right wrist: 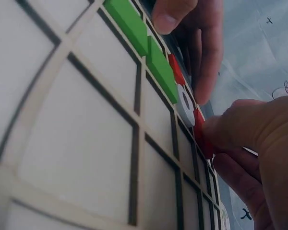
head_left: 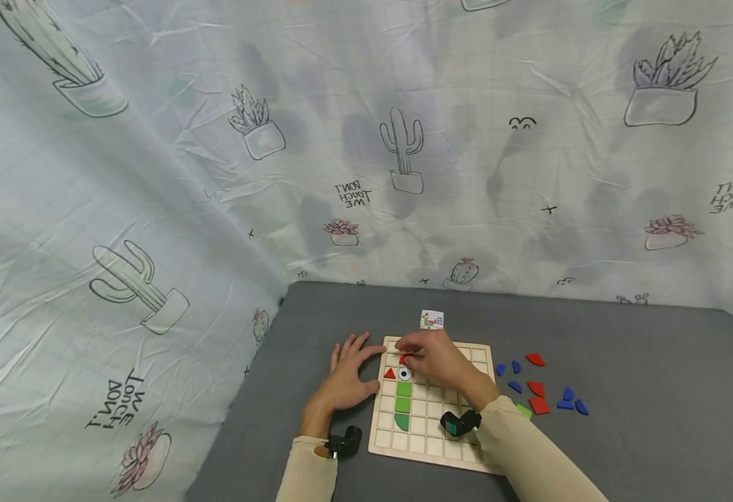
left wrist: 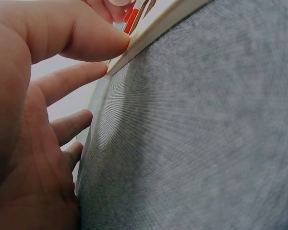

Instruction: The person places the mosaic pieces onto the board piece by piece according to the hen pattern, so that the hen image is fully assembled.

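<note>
A wooden grid board lies on the grey table. My left hand touches its left edge with thumb and index fingertip, the other fingers spread out beyond it. Over the board's upper left part, my right hand pinches a small red piece between thumb and fingers, right at a cell. That piece is partly covered by the fingers. Just below it sits a white round piece with a dark centre, a red triangle to its left. Green squares and a green quarter-round piece continue down the same column.
Right of the board lie loose blue pieces, a red square, red curved pieces and a green piece partly behind the right sleeve. A small printed card lies beyond the board's far edge. Patterned cloth hangs behind the table.
</note>
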Demonstrator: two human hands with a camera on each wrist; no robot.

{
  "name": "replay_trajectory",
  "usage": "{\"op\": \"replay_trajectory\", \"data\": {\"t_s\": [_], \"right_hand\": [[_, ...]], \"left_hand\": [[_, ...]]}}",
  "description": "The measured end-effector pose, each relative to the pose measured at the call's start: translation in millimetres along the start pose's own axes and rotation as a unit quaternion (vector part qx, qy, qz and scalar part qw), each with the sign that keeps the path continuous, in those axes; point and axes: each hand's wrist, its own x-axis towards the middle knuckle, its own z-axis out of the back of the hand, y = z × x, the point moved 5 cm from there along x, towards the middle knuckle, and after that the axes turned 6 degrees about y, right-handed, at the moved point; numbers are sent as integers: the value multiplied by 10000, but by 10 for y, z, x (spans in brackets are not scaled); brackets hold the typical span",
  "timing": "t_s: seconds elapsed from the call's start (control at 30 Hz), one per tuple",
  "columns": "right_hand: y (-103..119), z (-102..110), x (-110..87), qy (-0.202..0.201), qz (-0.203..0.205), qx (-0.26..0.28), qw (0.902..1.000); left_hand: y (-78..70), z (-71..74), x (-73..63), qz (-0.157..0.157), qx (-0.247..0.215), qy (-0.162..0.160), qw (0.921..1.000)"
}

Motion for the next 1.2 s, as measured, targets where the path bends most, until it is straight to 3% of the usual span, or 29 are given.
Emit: {"op": "replay_trajectory", "data": {"t_s": [0.4, 0.57, 0.67, 0.9, 1.2], "right_hand": [[14, -23, -24, 152, 180, -255, 9994], [26, 0, -78, -147, 334, -526, 9979], [26, 47, -173, -361, 205, -374, 9984], [7, 235, -614, -545, -417, 64, 9976], [-44, 553, -1462, -1089, -666, -114, 9918]], "left_hand": [[-7, 3, 14, 8, 29, -34, 10000], [2, -13, 16, 36, 53, -17, 10000], [-2, -17, 13, 44, 51, -14, 10000], [-22, -22, -10, -148, -36, -131, 9998], [-10, -17, -18, 111, 42, -64, 9999]]}}
